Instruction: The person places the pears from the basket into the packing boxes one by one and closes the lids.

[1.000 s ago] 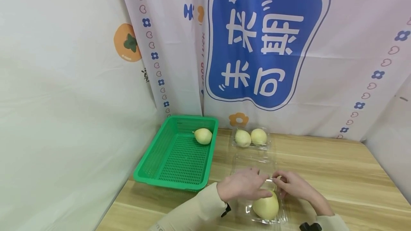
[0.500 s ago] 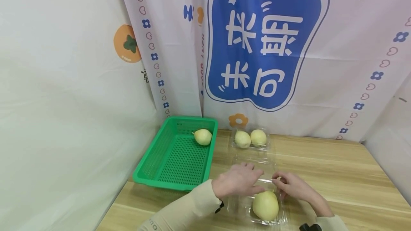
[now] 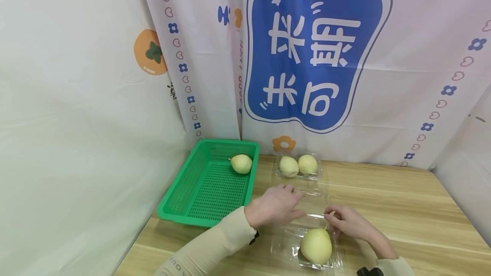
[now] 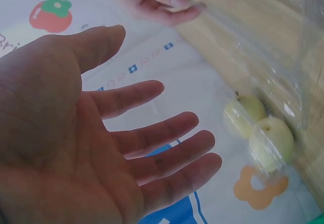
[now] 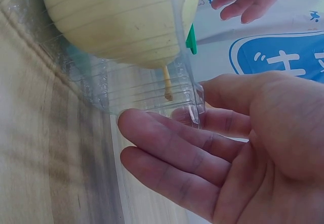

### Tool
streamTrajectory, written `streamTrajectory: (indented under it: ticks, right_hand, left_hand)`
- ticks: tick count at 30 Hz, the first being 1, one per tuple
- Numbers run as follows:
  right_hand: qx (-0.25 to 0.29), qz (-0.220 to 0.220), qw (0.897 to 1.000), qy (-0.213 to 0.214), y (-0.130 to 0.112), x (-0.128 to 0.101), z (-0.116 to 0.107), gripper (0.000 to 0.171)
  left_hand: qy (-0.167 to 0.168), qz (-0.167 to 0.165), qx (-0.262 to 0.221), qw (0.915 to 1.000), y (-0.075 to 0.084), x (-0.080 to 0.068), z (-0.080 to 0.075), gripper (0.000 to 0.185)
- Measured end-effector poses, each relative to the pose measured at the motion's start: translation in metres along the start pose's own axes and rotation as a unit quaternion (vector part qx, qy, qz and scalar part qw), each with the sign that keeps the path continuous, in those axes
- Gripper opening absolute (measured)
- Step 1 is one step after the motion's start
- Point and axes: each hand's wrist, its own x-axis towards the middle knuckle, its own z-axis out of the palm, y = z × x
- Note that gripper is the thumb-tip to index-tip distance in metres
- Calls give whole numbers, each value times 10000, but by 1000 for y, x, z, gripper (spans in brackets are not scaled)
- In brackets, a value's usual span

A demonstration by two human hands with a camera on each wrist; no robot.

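Since 1 s ago our left hand (image 3: 274, 205) slid left off the box (image 3: 318, 263), fingers now straight, holding nothing. Right hand (image 3: 347, 222) pinches the box's far rim; pear (image 3: 316, 246) sits inside, on the table (image 3: 402, 208) near us.

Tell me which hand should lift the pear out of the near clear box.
Probably the left hand: it is open and free above the clear box, just left of the pear. The right hand pinches the box's lid edge, so it seems busy holding it open.
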Motion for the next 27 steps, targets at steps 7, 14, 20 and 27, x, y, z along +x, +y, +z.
streamTrajectory:
  ticks: [7,14,20,27]
  right_hand:
    - [9,-3,10000,-7,-1,-1,0,36]
    - [-64,3,10000,-5,-2,0,0,37]
    - [-110,-13,9999,17,-3,-1,0,37]
    - [-88,28,10000,2,-3,-1,0,38]
  left_hand:
    - [180,-84,139,9997,-15,4,-3,51]
    - [281,-98,125,9995,-28,7,-5,47]
    - [666,-88,82,9977,-40,11,-8,45]
    - [809,-182,-110,9965,-51,13,-12,42]
